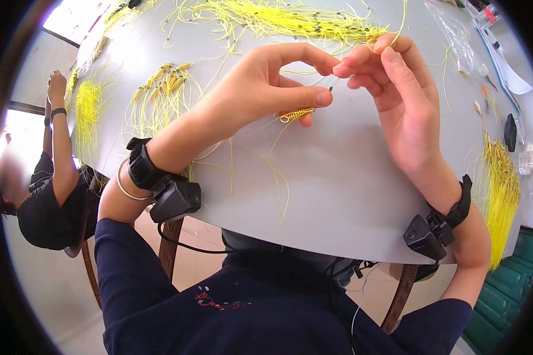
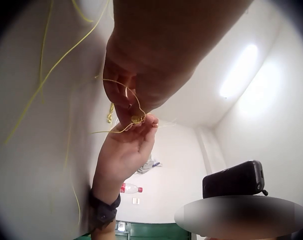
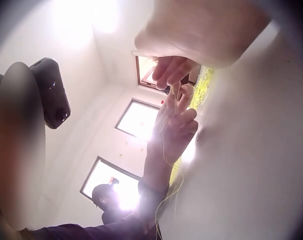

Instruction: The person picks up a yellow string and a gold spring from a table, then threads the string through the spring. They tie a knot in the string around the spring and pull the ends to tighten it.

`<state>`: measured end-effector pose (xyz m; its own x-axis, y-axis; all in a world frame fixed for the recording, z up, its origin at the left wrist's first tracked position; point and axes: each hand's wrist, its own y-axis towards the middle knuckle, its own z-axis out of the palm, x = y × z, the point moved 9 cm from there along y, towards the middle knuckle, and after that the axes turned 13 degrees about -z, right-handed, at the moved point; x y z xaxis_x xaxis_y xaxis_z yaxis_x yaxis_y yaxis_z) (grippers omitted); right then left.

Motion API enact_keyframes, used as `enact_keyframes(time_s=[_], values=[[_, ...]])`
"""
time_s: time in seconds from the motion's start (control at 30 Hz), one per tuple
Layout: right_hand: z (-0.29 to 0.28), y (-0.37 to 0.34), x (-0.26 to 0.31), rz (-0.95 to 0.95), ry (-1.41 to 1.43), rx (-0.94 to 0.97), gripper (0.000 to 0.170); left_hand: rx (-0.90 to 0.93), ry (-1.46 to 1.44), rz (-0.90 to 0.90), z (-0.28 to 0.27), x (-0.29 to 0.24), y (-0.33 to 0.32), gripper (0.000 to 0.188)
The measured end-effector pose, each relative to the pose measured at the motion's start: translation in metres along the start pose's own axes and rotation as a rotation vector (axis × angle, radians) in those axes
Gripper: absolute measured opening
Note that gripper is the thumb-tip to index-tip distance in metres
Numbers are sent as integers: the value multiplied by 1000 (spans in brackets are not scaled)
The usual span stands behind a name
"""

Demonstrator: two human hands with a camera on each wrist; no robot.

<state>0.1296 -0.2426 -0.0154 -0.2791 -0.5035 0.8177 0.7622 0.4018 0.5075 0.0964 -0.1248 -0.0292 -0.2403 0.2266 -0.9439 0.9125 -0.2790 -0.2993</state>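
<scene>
My left hand [image 1: 257,89] pinches a small gold wire coil [image 1: 297,115] under its thumb, with its index finger stretched toward the other hand. A thin line with a small dark piece [image 1: 331,89] runs up from the coil. My right hand [image 1: 410,112] holds yellow line [image 1: 404,21] between thumb and index finger, palm turned toward me. The fingertips of both hands nearly meet above the grey table [image 1: 337,195]. In the left wrist view the coil [image 2: 136,119] shows at the fingertips, with a loop of line around it.
A pile of yellow lines [image 1: 278,21] lies along the far side. Bundles with gold coils [image 1: 166,80] rest at left, and a long bundle [image 1: 500,201] hangs over the right edge. Clear plastic bags [image 1: 450,32] lie at back right. Another person [image 1: 47,189] sits at left.
</scene>
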Motion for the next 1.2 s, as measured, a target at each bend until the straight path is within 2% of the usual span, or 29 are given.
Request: enact_keyframes(time_s=[0.07,0.17,0.3,0.37,0.4,0.43,0.5,0.6,0.67,0.73,0.8,0.87,0.93,1.07,1.13,1.2], values=[[5,2,4,-101,-12,119,14,-7,-5,15,-2,2,1,33],[7,3,8,-201,-60,173,13,-11,-29,64,-4,1,4,30],[10,3,21,-323,-192,132,13,-1,-32,109,-3,-2,5,26],[16,2,28,-384,-261,205,15,16,-46,109,-2,-2,5,24],[17,1,28,-385,-261,204,15,32,-51,94,-1,-1,4,16],[15,1,27,-366,-219,156,17,48,-56,78,0,0,4,9],[10,0,25,-346,-176,108,19,76,-58,100,0,2,4,8],[-1,1,16,-237,-287,30,21,95,-62,123,3,-2,2,19],[7,0,-3,-30,-226,120,15,88,-63,124,3,-2,2,23],[12,-3,-11,-25,-252,145,16,105,-111,114,1,0,2,23],[23,-7,-13,-51,-281,261,16,86,-112,121,-1,0,2,23],[21,-8,-18,-1,-279,259,15,66,-115,128,-4,1,3,24],[20,-9,-20,54,-148,242,15,95,-112,137,-2,1,4,24],[18,-12,-28,192,-112,235,16,57,-141,84,-4,1,4,23],[22,-18,-36,323,207,172,20,68,-168,111,-6,-3,3,21],[22,-19,-35,374,299,180,22,73,-169,114,-6,-3,3,20]])
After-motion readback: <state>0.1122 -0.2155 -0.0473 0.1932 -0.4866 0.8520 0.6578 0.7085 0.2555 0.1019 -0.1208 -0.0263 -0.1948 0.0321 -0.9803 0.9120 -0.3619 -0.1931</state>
